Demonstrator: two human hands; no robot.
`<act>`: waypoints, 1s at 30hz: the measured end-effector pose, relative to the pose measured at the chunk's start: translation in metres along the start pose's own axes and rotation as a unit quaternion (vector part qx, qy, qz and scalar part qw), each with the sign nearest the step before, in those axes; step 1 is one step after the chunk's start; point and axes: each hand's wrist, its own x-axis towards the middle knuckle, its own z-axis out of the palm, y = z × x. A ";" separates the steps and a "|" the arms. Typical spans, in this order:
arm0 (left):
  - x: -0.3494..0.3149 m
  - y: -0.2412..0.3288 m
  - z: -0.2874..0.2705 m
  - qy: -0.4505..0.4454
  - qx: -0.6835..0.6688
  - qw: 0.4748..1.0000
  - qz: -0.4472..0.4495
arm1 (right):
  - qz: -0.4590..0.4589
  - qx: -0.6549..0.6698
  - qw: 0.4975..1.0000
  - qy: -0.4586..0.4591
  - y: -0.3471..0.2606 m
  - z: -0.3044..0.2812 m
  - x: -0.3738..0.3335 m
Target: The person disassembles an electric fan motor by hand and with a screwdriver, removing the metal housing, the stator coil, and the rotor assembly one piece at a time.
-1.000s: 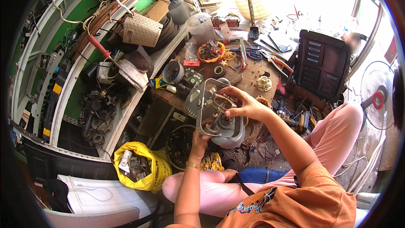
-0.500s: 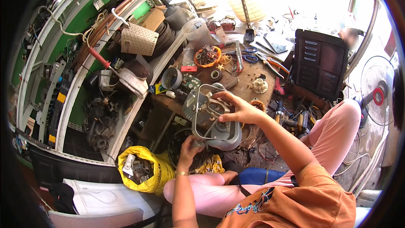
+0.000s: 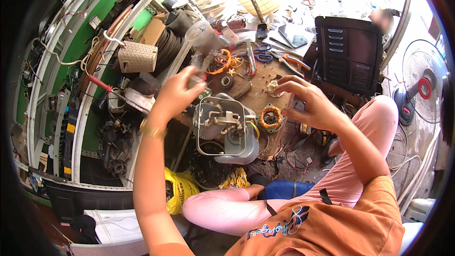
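My left hand [image 3: 176,94] is raised over the left side of the work table [image 3: 253,97], thumb and fingers apart. Grey clutter shows between them, close to an orange bowl [image 3: 231,61] of small parts; a blurred pale shape there cannot be made out. My right hand [image 3: 310,106] hovers with spread, bent fingers, its fingertips near a cream-coloured round part [image 3: 274,88]. Below them lies a ring-shaped motor part with orange windings [image 3: 271,117]. Between my hands, a grey appliance housing [image 3: 246,148] with a rounded rectangular frame and metal bracket rests at the table's near edge, untouched.
Blue-handled scissors [image 3: 263,53], pliers [image 3: 290,61] and a roll of black tape [image 3: 227,82] lie on the table. A dark vented panel [image 3: 348,61] stands at the right, beyond it a fan [image 3: 424,87]. Cluttered shelving fills the left; a yellow bag [image 3: 180,192] sits below.
Both hands have left the grey housing. My left hand has risen toward the orange bowl; my right has moved right, over the wound motor part. The view has shifted slightly.
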 end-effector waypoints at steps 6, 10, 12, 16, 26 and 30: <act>0.136 -0.002 0.113 -0.164 0.329 0.928 -0.062 | 0.081 0.008 0.994 0.078 0.039 -0.058 -0.027; 0.175 -0.012 0.163 -0.230 0.319 0.908 -0.145 | 0.110 -0.088 0.985 0.102 0.059 -0.073 -0.046; 0.182 -0.016 0.177 -0.254 0.301 0.903 -0.170 | 0.107 -0.057 0.988 0.095 0.057 -0.077 -0.049; 0.180 -0.043 0.192 -0.243 0.292 0.907 -0.180 | 0.098 -0.057 0.990 0.080 0.060 -0.080 -0.051; 0.042 0.100 0.062 -0.054 0.029 0.989 0.131 | 0.107 0.033 0.993 0.046 0.064 -0.051 -0.059; -0.104 0.101 0.080 -0.294 -0.104 0.949 0.053 | 0.132 0.113 0.984 0.042 0.070 -0.030 -0.069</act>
